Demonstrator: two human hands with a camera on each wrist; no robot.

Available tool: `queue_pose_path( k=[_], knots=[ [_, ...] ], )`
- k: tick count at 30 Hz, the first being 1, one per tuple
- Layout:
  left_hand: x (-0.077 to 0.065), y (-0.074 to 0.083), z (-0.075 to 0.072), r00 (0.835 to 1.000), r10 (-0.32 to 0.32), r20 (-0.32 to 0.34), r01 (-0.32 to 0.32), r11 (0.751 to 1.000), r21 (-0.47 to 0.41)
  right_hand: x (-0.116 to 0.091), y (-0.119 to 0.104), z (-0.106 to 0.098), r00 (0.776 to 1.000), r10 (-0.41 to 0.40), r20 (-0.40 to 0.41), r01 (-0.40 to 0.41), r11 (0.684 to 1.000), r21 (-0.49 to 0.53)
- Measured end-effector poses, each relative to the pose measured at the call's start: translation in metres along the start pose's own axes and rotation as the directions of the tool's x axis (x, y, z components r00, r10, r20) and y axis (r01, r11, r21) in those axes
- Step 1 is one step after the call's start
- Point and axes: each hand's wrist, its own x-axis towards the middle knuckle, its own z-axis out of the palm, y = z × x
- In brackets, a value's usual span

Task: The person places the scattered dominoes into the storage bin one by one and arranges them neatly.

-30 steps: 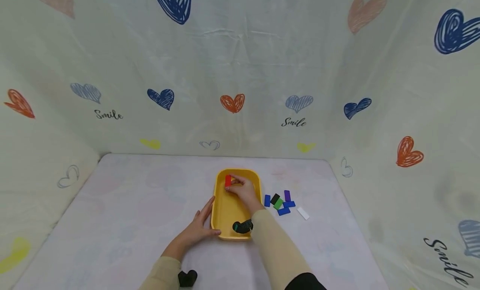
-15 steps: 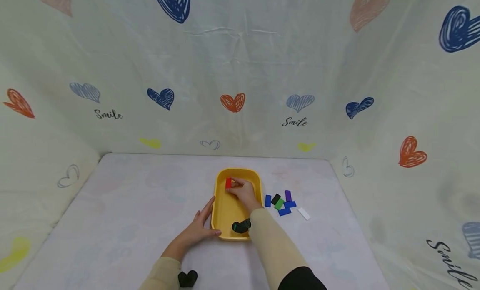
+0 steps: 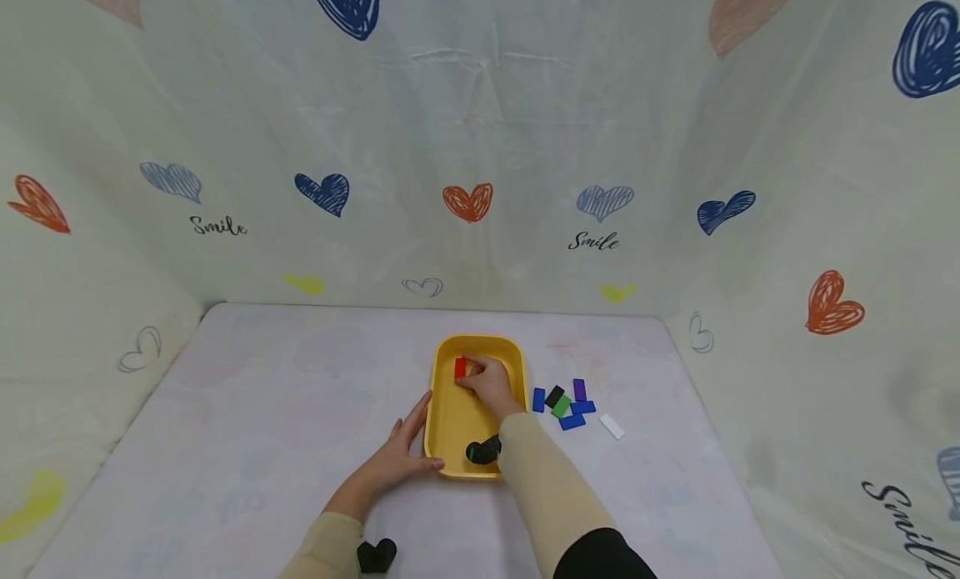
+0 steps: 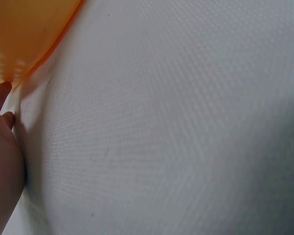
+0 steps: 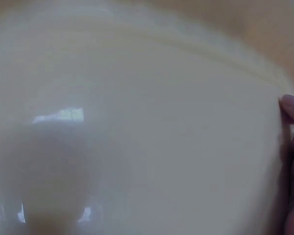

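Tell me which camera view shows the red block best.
The head view: there the red block stands out against the yellow tray, pinched by the right hand. The left wrist and right wrist views show none of it.

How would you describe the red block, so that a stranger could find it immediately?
On the white table stands a yellow tray. Near the tray's far end, the right hand pinches the small red block. It is the only red block in view; the blocks beside the tray are blue, black, green, purple and white.
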Motion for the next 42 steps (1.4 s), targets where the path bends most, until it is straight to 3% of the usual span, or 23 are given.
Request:
queue_pose_path(
  k=[10, 23, 42],
  knots=[
    [-0.0001, -0.0037, -0.004, 0.996, 0.083, 0.039, -0.083, 0.996, 0.01, 0.0014, 0.0001, 0.0019, 1.0, 0.023, 0.012, -0.022, 0.997, -0.072],
    [0.001, -0.0046, -0.0035, 0.997, 0.071, 0.037, -0.071, 0.997, -0.003, 0.0022, -0.0026, 0.0009, 0.998, 0.059, 0.037, -0.056, 0.994, -0.089],
    [0.0015, -0.0045, -0.0035, 0.995, 0.089, 0.043, -0.088, 0.996, -0.006, -0.0007, -0.0065, -0.0019, 0.999, 0.016, 0.052, -0.012, 0.997, -0.081]
  ],
)
